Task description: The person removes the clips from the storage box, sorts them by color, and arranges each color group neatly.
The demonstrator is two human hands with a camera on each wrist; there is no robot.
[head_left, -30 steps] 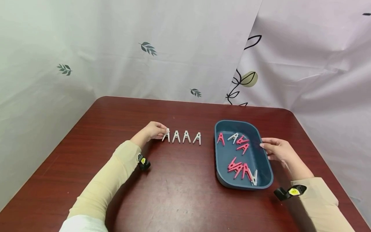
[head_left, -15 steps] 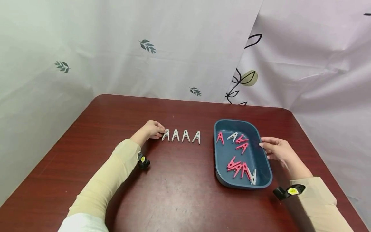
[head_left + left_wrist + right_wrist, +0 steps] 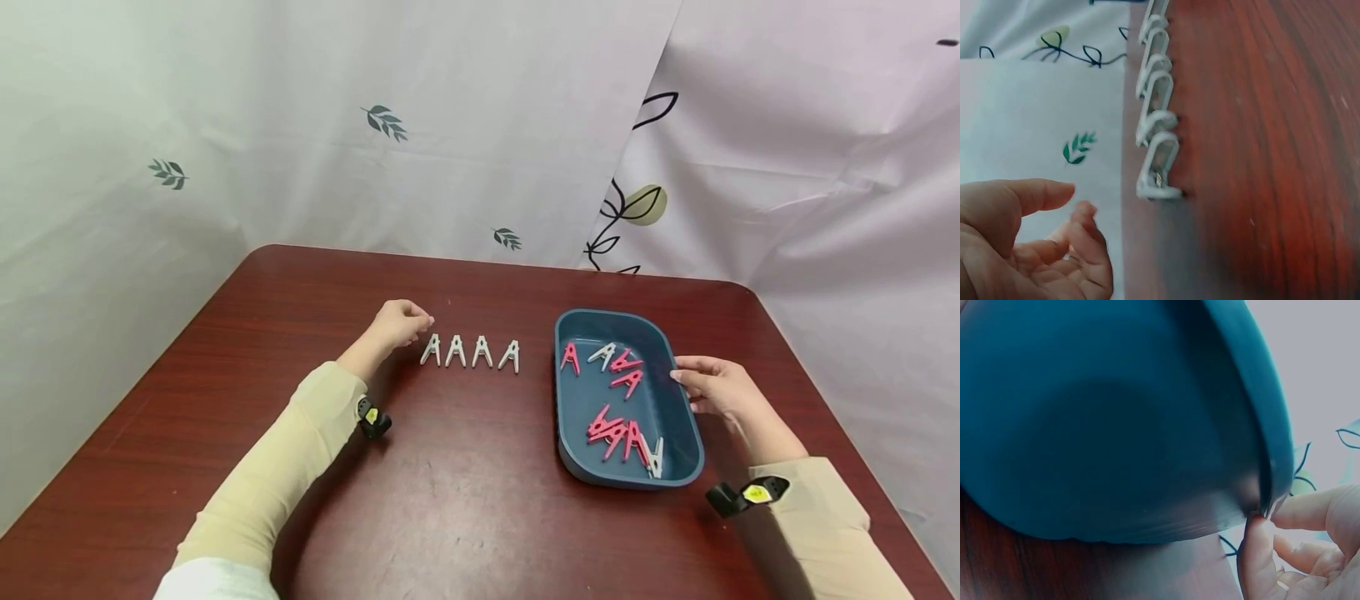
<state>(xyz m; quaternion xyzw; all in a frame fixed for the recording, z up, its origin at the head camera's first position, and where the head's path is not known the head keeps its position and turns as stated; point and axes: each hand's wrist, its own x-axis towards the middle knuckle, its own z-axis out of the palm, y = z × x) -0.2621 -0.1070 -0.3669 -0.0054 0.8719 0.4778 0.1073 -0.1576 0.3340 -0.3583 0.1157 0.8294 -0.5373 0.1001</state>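
Observation:
Several white spring clips stand in a row on the table, the leftmost clip (image 3: 431, 350) closest to my left hand (image 3: 397, 323). In the left wrist view, that hand (image 3: 1041, 240) holds nothing, its thumb and fingertips a small gap apart and the other fingers loosely bent. On the right, my right hand (image 3: 716, 387) pinches the right rim of a dark blue plastic bin (image 3: 667, 479). The right wrist view shows the thumb and a finger (image 3: 1257, 556) on either side of the bin's edge. Inside the bin lie several red clips (image 3: 570, 358) and white clips (image 3: 602, 356).
All this rests on a dark reddish-brown wooden table (image 3: 450, 492) with rounded far corners. A white curtain (image 3: 480, 117) with printed leaves hangs right behind the table. Black cameras are strapped at the left wrist (image 3: 372, 417) and right wrist (image 3: 746, 496).
My left hand has let go of the leftmost white clip and moved slightly up and away from it. The right hand stays on the bin's rim.

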